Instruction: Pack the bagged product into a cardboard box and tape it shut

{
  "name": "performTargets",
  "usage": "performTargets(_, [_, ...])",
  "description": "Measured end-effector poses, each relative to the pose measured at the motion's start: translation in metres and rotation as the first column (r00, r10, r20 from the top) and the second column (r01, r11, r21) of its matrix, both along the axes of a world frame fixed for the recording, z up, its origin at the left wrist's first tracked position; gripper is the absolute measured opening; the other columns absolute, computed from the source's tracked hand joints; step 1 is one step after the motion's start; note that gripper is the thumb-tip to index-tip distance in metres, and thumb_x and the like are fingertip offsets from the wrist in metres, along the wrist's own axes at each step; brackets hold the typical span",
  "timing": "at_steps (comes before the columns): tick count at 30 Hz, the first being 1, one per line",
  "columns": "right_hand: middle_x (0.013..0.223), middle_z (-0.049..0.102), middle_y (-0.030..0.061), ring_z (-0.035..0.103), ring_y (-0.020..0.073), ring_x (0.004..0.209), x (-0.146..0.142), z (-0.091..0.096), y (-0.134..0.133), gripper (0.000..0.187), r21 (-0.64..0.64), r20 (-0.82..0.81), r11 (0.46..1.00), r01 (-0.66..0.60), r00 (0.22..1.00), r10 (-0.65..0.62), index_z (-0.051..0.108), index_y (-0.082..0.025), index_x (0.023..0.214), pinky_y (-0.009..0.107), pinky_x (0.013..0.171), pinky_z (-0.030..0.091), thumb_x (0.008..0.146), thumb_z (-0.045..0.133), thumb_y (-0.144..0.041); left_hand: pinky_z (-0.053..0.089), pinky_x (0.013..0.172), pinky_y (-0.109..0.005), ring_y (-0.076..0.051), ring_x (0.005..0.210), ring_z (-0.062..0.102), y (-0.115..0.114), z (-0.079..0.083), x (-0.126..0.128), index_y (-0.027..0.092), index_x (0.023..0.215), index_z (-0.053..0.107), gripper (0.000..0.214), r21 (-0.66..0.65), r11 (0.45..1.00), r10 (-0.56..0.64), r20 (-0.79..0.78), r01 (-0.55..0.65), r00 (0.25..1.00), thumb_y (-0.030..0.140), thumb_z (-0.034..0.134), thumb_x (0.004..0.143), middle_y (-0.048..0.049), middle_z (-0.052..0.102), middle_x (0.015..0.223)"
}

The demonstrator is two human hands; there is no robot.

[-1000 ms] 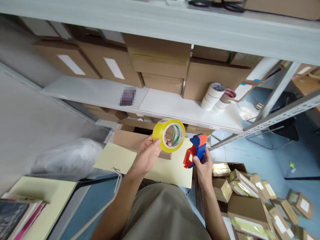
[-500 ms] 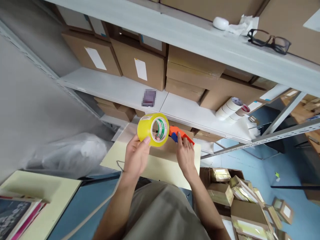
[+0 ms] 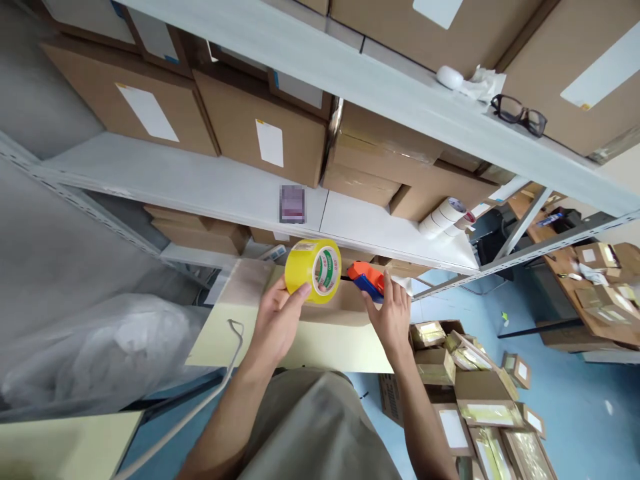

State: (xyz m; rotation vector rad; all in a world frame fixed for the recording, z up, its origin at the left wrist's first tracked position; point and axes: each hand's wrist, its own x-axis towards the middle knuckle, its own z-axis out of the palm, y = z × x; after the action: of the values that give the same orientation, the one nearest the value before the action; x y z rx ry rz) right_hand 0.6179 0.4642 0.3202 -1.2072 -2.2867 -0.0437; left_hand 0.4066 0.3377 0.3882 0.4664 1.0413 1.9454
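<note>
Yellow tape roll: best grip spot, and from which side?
Likely the yellow tape roll's upper rim, from above, pinched across its wall: the core is open for a finger, and the left hand covers the lower left.

Several fingers of the left hand [image 3: 280,317] are hidden behind the packing tape roll [image 3: 300,273], and the small print inside its core is unreadable. The right hand [image 3: 393,315] covers one end of the tape dispenser [image 3: 367,277]. Roll and hands partly block the brown carton [image 3: 345,313] behind them. On the shelf [image 3: 200,183], a pixelated item [image 3: 293,204] cannot be identified. The plastic bag [image 3: 115,347] looks blurred, its contents indistinct, and the left edge cuts it off. The lower-left tabletop [image 3: 65,440], both forearms and the grey-brown clothing [image 3: 320,427] run out of view. A green scrap [image 3: 505,319] on the floor is too small to name.
</note>
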Motion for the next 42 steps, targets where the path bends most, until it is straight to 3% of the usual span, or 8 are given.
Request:
performTargets(3, [0.126, 0.074, 0.0194, 0.068, 0.0347, 0.117, -0.009, 0.024, -0.016, 0.053, 0.001, -0.191, 0.999, -0.032, 0.981, 0.032, 0.062, -0.017, 0.15, 0.055, 0.102, 0.056, 0.111, 0.057, -0.052, 0.057, 0.108, -0.046, -0.032, 0.114, 0.077, -0.005, -0.003, -0.004, 0.019, 0.11, 0.079, 0.05, -0.022, 0.997, -0.077, -0.021, 0.077, 0.997, 0.055, 0.094, 0.079, -0.0106, 0.084, 0.111])
performTargets(6, [0.129, 0.076, 0.0141, 0.071, 0.0312, 0.122, -0.027, 0.056, -0.043, 0.034, -0.062, -0.425, 0.978, -0.197, 0.892, 0.153, 0.069, -0.025, 0.138, 0.052, 0.106, 0.058, 0.109, 0.063, -0.042, 0.057, 0.108, -0.042, -0.031, 0.119, 0.075, -0.011, -0.009, -0.004, 0.02, 0.121, 0.078, 0.048, -0.008, 0.987, -0.158, -0.073, 0.158, 0.985, 0.053, 0.089, 0.087, -0.0111, 0.082, 0.12])
performTargets(11, [0.124, 0.08, 0.0086, 0.075, 0.0272, 0.117, -0.068, 0.093, -0.078, 0.026, -0.254, -0.658, 0.817, -0.517, 0.712, 0.246, 0.074, -0.027, 0.126, 0.044, 0.102, 0.061, 0.106, 0.069, -0.042, 0.059, 0.105, -0.037, -0.03, 0.119, 0.075, -0.02, -0.003, 0.0, 0.021, 0.123, 0.077, 0.043, 0.02, 0.975, -0.21, -0.255, 0.222, 0.944, 0.045, 0.089, 0.089, -0.0108, 0.079, 0.124])
performTargets(14, [0.125, 0.079, 0.0099, 0.075, 0.0278, 0.117, -0.07, 0.077, -0.075, 0.034, -0.275, -0.655, 0.824, -0.495, 0.724, 0.216, 0.072, -0.026, 0.131, 0.045, 0.102, 0.061, 0.109, 0.061, -0.05, 0.059, 0.107, -0.038, -0.03, 0.121, 0.074, -0.023, 0.0, 0.004, 0.02, 0.119, 0.077, 0.043, 0.04, 0.973, -0.201, -0.346, 0.229, 0.916, 0.046, 0.09, 0.087, -0.0115, 0.078, 0.125])
performTargets(19, [0.163, 0.054, 0.0266, 0.047, 0.0446, 0.157, -0.025, -0.007, -0.053, 0.087, -0.163, -0.199, 0.983, -0.088, 0.979, 0.054, 0.044, -0.016, 0.166, 0.073, 0.123, 0.041, 0.102, 0.061, -0.072, 0.059, 0.107, -0.037, -0.027, 0.119, 0.074, -0.019, -0.02, 0.004, 0.019, 0.122, 0.073, 0.045, -0.03, 0.996, -0.092, -0.368, 0.088, 0.925, 0.047, 0.088, 0.09, -0.0107, 0.079, 0.121])
performTargets(23, [0.176, 0.035, 0.0263, 0.026, 0.0414, 0.169, -0.005, -0.036, -0.044, 0.089, -0.044, -0.15, 0.998, -0.048, 0.988, 0.041, 0.019, -0.017, 0.177, 0.074, 0.128, 0.035, 0.109, 0.056, -0.06, 0.06, 0.104, -0.037, -0.027, 0.115, 0.076, -0.009, -0.032, 0.009, 0.018, 0.119, 0.073, 0.049, -0.051, 0.998, -0.062, -0.343, 0.047, 0.937, 0.05, 0.09, 0.086, -0.0109, 0.079, 0.118])
performTargets(36, [0.151, 0.068, 0.0151, 0.061, 0.0318, 0.145, 0.019, 0.026, -0.041, 0.043, -0.129, -0.52, 0.957, -0.261, 0.839, 0.159, 0.06, -0.027, 0.152, 0.062, 0.122, 0.049, 0.111, 0.06, -0.037, 0.061, 0.105, -0.039, -0.029, 0.119, 0.076, 0.008, -0.036, 0.036, 0.018, 0.121, 0.073, 0.053, -0.04, 0.996, -0.088, -0.348, 0.079, 0.933, 0.052, 0.091, 0.085, -0.0122, 0.08, 0.123])
performTargets(42, [0.134, 0.078, 0.009, 0.072, 0.0274, 0.126, 0.001, 0.069, -0.049, 0.032, -0.349, -0.728, 0.772, -0.532, 0.672, 0.135, 0.072, -0.028, 0.134, 0.049, 0.111, 0.058, 0.109, 0.064, -0.046, 0.059, 0.109, -0.042, -0.031, 0.124, 0.074, 0.007, -0.032, 0.049, 0.019, 0.12, 0.076, 0.053, -0.066, 0.983, -0.186, -0.406, 0.174, 0.895, 0.051, 0.094, 0.082, -0.0128, 0.081, 0.124])
